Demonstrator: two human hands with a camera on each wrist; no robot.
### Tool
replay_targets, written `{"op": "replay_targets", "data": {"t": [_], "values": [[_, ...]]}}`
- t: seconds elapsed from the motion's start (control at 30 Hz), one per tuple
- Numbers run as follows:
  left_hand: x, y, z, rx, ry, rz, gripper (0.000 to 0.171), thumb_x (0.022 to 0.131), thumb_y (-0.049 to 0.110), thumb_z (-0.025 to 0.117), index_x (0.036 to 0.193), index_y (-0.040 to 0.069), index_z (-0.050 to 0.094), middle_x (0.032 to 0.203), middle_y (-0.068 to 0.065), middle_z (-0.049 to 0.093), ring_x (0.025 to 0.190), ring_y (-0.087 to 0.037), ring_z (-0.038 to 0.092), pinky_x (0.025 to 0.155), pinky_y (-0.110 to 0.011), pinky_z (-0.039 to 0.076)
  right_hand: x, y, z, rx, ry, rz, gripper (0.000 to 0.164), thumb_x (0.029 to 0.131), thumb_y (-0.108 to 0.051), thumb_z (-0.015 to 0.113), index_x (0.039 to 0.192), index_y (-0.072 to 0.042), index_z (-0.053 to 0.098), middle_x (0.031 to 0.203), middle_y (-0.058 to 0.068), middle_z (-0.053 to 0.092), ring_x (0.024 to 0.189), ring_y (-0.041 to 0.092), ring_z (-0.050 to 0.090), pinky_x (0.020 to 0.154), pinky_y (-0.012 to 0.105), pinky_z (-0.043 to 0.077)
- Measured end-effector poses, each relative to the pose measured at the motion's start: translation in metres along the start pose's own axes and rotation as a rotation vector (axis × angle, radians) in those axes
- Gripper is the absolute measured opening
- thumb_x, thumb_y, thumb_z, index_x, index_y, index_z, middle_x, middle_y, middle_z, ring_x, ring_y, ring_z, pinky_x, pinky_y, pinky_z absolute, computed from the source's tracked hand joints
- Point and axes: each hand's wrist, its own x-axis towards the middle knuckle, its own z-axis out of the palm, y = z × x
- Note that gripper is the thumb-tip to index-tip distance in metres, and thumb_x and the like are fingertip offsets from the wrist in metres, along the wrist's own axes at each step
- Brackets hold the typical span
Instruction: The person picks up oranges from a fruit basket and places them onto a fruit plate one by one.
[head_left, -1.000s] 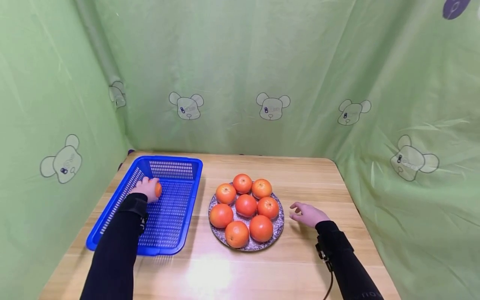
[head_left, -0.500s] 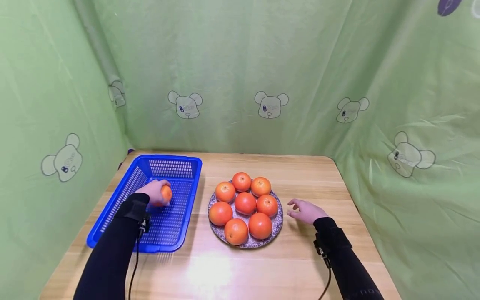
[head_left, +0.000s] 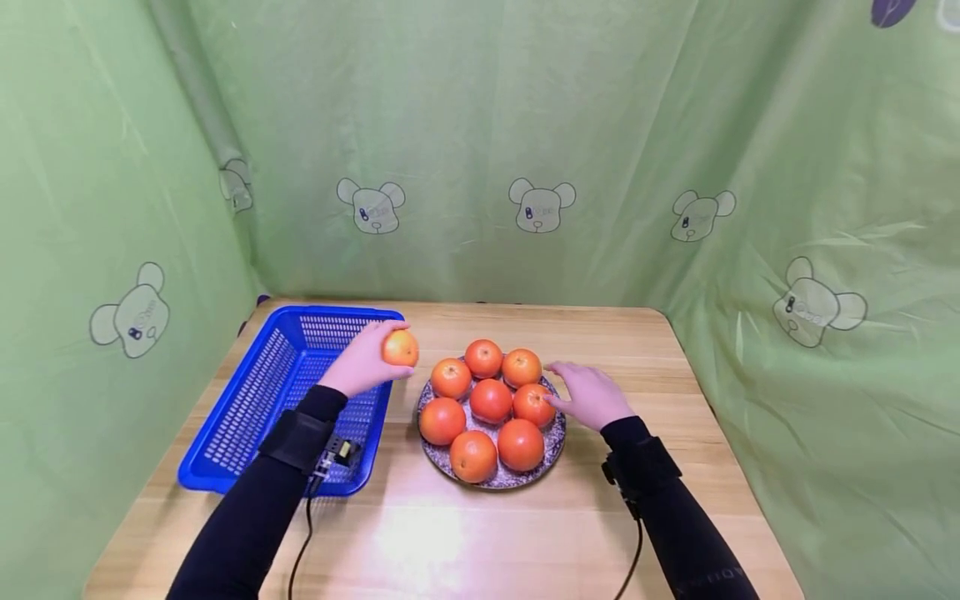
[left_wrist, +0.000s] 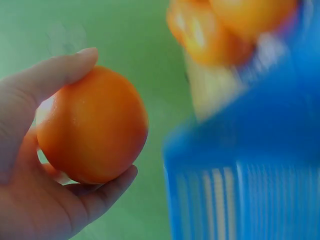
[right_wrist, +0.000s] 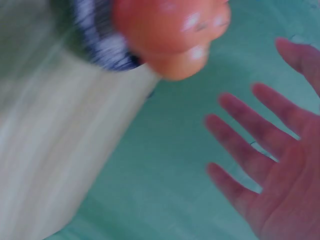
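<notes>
My left hand [head_left: 362, 362] holds an orange [head_left: 401, 347] between thumb and curved fingers. It is raised at the right rim of the blue plastic basket [head_left: 378, 454]. In the left wrist view the thumb lies over the top of the orange [left_wrist: 95, 127] and the fingers run beneath it. A speckled plate [head_left: 557, 446] in the middle of the table carries several more oranges [head_left: 491, 402]. At the plate's right edge is my right hand [head_left: 592, 396], its thumb and fingertips by the rightmost fruit. The right wrist view shows its fingers [right_wrist: 245, 150] straight and spread, holding nothing.
The basket stands left on the wooden table [head_left: 442, 550], its slatted walls rising around its floor. Green curtains [head_left: 465, 150] enclose the table at the back and both sides. A cable [head_left: 300, 554] trails from each wrist device.
My left hand has lifted the orange from inside the basket and carried it right towards the plate. My right hand has moved left and away from me to the plate's edge, its fingers opening.
</notes>
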Motion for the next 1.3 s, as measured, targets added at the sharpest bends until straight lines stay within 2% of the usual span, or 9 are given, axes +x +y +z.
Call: {"op": "replay_targets", "data": {"t": [0.13,0.3,0.5,0.63,0.73,0.9,1.1,1.2,1.3], "values": [[-0.001,0.034,0.018,-0.123,-0.031,0.038,0.075,0.081,0.018,0.089,0.145,-0.002,0.056,0.132,-0.027,0.059,0.115,-0.039,0.060,0.097,-0.054,0.053,0.007,-0.027,-0.004,-0.015,0.126,-0.116,0.064,0.094,-0.028,0.080,0.147,0.000,0.057,0.143,0.022,0.063,0.134,0.043,0.058,0.115,0.059,0.041],[-0.003,0.066,0.038,-0.260,-0.097,0.070,0.076,0.083,0.017,0.089,0.147,-0.001,0.053,0.140,-0.022,0.060,0.117,-0.034,0.064,0.100,-0.050,0.054,0.012,-0.055,-0.003,-0.018,0.318,-0.324,0.086,0.085,-0.028,0.088,0.155,0.001,0.046,0.156,0.027,0.049,0.138,0.046,0.053,0.114,0.061,0.042],[-0.007,0.093,0.057,-0.386,-0.165,0.108,0.075,0.085,0.015,0.088,0.148,-0.001,0.050,0.138,-0.019,0.063,0.116,-0.031,0.067,0.101,-0.044,0.056,0.017,-0.073,0.010,-0.008,0.539,-0.573,0.101,0.073,-0.030,0.096,0.153,0.003,0.045,0.157,0.031,0.044,0.139,0.049,0.051,0.112,0.062,0.044],[-0.010,0.103,0.066,-0.417,-0.201,0.151,0.078,0.086,0.016,0.087,0.152,0.002,0.047,0.144,-0.017,0.061,0.119,-0.028,0.067,0.102,-0.039,0.056,0.017,-0.076,0.020,0.023,0.627,-0.661,0.101,0.067,-0.027,0.099,0.149,0.003,0.048,0.154,0.032,0.046,0.136,0.049,0.053,0.110,0.061,0.047],[-0.013,0.107,0.070,-0.420,-0.220,0.163,0.081,0.086,0.017,0.087,0.155,0.003,0.045,0.145,-0.015,0.060,0.117,-0.026,0.068,0.099,-0.036,0.057,0.016,-0.076,0.025,0.044,0.660,-0.684,0.096,0.067,-0.025,0.097,0.146,0.003,0.051,0.152,0.031,0.048,0.134,0.048,0.055,0.107,0.059,0.050],[-0.016,0.110,0.073,-0.426,-0.236,0.140,0.083,0.087,0.020,0.087,0.154,0.003,0.042,0.146,-0.014,0.058,0.116,-0.025,0.069,0.097,-0.034,0.058,0.013,-0.074,0.027,0.065,0.670,-0.708,0.088,0.070,-0.025,0.096,0.142,0.002,0.055,0.150,0.029,0.050,0.130,0.045,0.058,0.103,0.055,0.053],[-0.016,0.110,0.074,-0.416,-0.246,0.112,0.081,0.087,0.024,0.087,0.152,0.004,0.042,0.144,-0.015,0.058,0.115,-0.024,0.069,0.096,-0.033,0.058,0.012,-0.073,0.027,0.090,0.671,-0.754,0.077,0.073,-0.020,0.093,0.138,0.004,0.058,0.146,0.030,0.052,0.132,0.046,0.056,0.114,0.048,0.047],[-0.016,0.109,0.072,-0.406,-0.263,0.113,0.080,0.088,0.025,0.086,0.152,0.006,0.042,0.144,-0.015,0.057,0.115,-0.024,0.069,0.096,-0.034,0.058,0.012,-0.072,0.027,0.112,0.677,-0.764,0.062,0.088,-0.025,0.086,0.136,0.005,0.060,0.144,0.030,0.054,0.131,0.046,0.057,0.116,0.047,0.045],[-0.016,0.107,0.069,-0.376,-0.276,0.127,0.076,0.090,0.024,0.085,0.152,0.007,0.043,0.144,-0.014,0.058,0.115,-0.024,0.068,0.096,-0.034,0.057,0.012,-0.070,0.028,0.134,0.675,-0.765,0.061,0.092,-0.031,0.083,0.135,0.005,0.060,0.141,0.030,0.056,0.130,0.046,0.058,0.113,0.050,0.048]]}}
